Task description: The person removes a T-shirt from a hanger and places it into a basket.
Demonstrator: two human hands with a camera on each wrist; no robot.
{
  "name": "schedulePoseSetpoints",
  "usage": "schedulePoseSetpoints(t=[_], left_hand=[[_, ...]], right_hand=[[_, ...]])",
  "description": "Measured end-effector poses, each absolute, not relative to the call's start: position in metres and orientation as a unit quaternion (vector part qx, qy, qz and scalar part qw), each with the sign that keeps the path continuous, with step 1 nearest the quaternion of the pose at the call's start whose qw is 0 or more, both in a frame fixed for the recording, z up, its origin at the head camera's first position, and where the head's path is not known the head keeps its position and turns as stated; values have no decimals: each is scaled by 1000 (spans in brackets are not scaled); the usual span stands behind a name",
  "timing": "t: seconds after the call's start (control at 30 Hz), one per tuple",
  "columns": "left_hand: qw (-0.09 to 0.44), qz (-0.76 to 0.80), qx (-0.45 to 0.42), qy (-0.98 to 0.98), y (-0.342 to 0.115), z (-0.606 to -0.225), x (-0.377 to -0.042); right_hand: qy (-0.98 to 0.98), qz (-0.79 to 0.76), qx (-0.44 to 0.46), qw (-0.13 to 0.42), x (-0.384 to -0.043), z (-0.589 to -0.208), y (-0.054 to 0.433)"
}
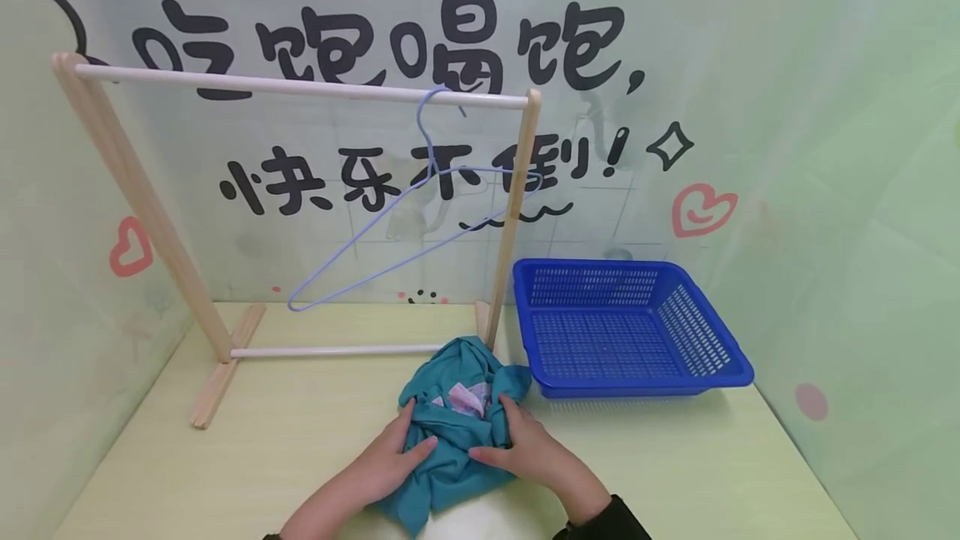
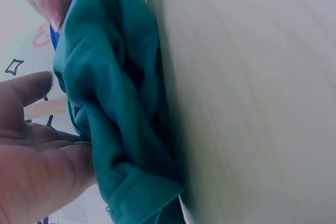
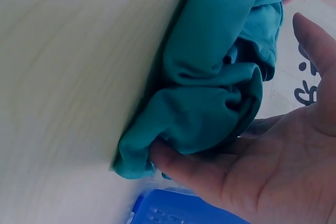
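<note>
A bunched teal garment (image 1: 459, 467) lies crumpled on the table, with a patch of pink-and-purple print (image 1: 468, 400) showing in its folds. My left hand (image 1: 392, 458) touches its left side, thumb apart from the fingers. On the opposite side, my right hand (image 1: 534, 450) lies against the cloth. In the left wrist view, the left thumb stands off the teal cloth (image 2: 113, 77) and the fingertips are hidden behind it. The right wrist view shows fairly straight right fingers (image 3: 194, 174) against the cloth's edge, with the thumb raised clear.
Behind the garment stands a wooden rack (image 1: 153, 207) with a white top rail (image 1: 300, 86). A lilac hanger (image 1: 360, 236) hangs from that rail near its right post. To the right sits a blue mesh basket (image 1: 626, 390) on the pale table (image 1: 675, 473). A printed wall backs the table.
</note>
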State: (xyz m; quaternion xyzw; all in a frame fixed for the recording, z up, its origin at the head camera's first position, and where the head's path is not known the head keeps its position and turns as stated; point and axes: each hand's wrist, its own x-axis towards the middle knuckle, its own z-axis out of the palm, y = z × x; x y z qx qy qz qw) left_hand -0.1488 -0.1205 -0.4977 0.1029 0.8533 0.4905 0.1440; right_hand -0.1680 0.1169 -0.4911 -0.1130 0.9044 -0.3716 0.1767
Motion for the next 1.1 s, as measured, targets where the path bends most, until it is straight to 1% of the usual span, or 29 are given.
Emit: schedulePoseSetpoints(t=[0.1,0.23,0.4,0.6,0.87,1.1], left_hand=[[131,477,124,860,-119,-499,-147],[136,483,130,855,-113,-498,-146],[178,545,89,814,-102,-495,-146],[232,626,43,743,-88,-494,-145],[253,649,26,717,-76,-494,-146],[252,645,25,721,-67,-493,-146]], right_hand=[[910,-360,-112,171,-167,-491,113],[912,-357,-103,173,-165,-489,108],[909,-366,-95,174,-161,-486,104],[913,-362,-99,159,-160,-486,101],[932,-327,-85,133,-163,-494,97],[945,-299,-74,113,-163,-497,91]])
